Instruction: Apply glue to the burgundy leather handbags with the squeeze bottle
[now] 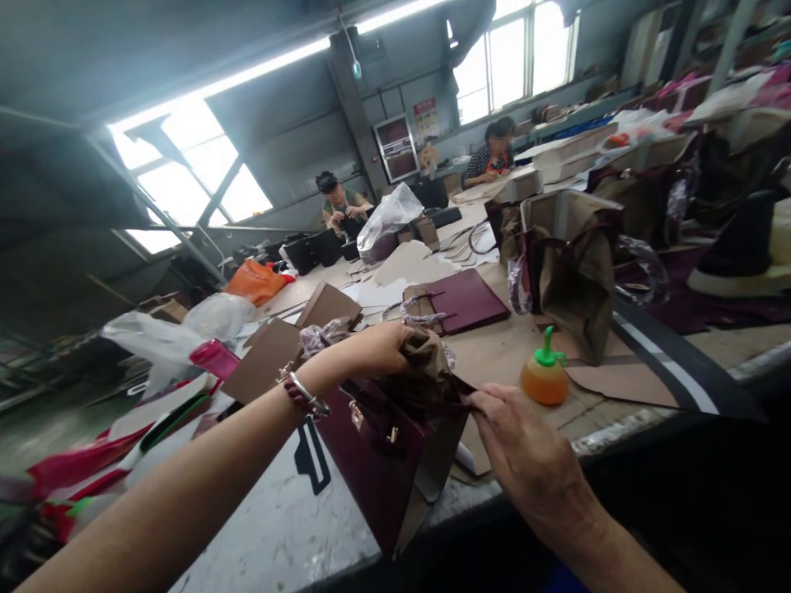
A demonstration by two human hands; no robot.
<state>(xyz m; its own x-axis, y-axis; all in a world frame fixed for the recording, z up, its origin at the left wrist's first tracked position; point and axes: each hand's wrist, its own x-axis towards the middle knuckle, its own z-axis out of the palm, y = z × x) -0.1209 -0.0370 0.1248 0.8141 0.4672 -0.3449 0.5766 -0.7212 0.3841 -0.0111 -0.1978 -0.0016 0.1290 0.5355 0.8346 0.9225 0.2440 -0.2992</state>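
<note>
A burgundy leather handbag (376,461) stands on the white-topped table edge (278,535), tilted, with a gold clasp (357,415) on its front. A crumpled tan lining (425,352) bulges from its mouth. My left hand (376,350) pinches that lining from the left, a bangle and beaded bracelet on the wrist. My right hand (516,441) grips the bag's dark top edge on the right side. The bag's inside is mostly hidden by the lining and my hands.
To the right stand an orange glue bottle (544,379) with a green nozzle and a tan bag body (574,280). Ahead lie a burgundy leather panel (461,301) and cardboard pieces (265,358). Two co-workers (494,152) sit farther along the long bench.
</note>
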